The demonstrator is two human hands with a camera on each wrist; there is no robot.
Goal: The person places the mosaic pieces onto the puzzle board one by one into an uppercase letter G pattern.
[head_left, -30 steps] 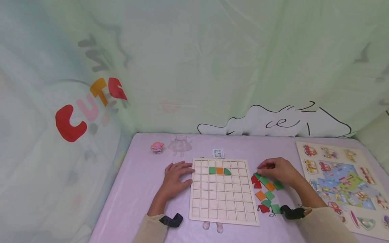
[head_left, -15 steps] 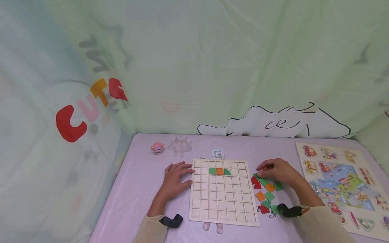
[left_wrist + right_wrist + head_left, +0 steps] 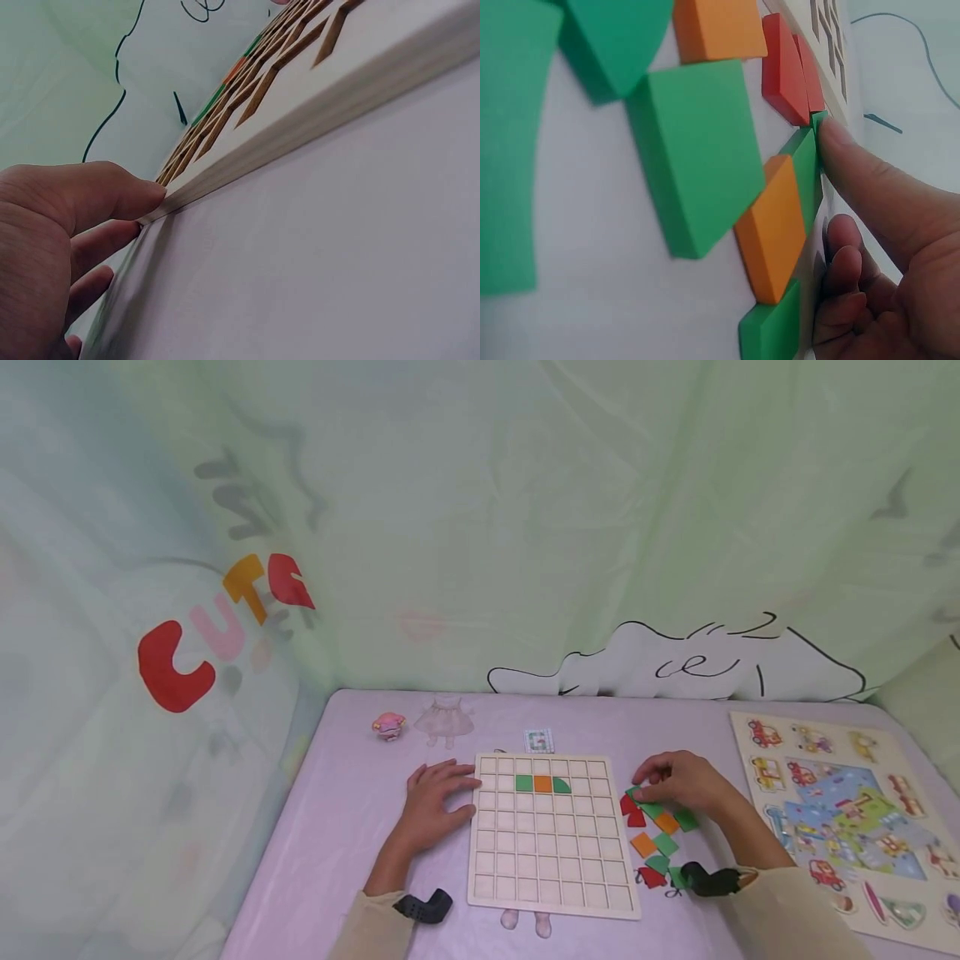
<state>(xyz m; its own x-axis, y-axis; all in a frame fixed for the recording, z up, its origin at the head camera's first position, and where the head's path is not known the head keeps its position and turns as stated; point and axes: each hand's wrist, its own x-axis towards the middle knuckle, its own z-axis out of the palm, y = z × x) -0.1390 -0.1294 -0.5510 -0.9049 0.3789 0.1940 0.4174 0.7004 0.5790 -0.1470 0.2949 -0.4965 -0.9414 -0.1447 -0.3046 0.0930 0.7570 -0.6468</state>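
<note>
A wooden grid board (image 3: 537, 867) lies flat on the table, with a green square tile (image 3: 524, 783), an orange square tile (image 3: 543, 784) and a green quarter-round tile (image 3: 561, 786) in one row of its cells. My left hand (image 3: 435, 806) rests at the board's left edge, fingers extended and thumb tip against the side. To the right of the board, my right hand (image 3: 686, 783) has thumb and fingertips at a small green tile (image 3: 819, 118), pinching it; the index fingertip is hidden behind the thumb in the right wrist view. Beside it lie red tiles (image 3: 784, 71).
Several loose tiles, among them an orange one (image 3: 643, 844) and a red one (image 3: 652, 877), lie between board and right wrist. A picture puzzle board (image 3: 847, 810) covers the far right. A small pink toy (image 3: 388, 725) and a patterned card (image 3: 538, 741) sit toward the back.
My right hand has shifted very slightly left and its wrist a little lower-left, still at the same green tile. The left hand and the board stay in place.
</note>
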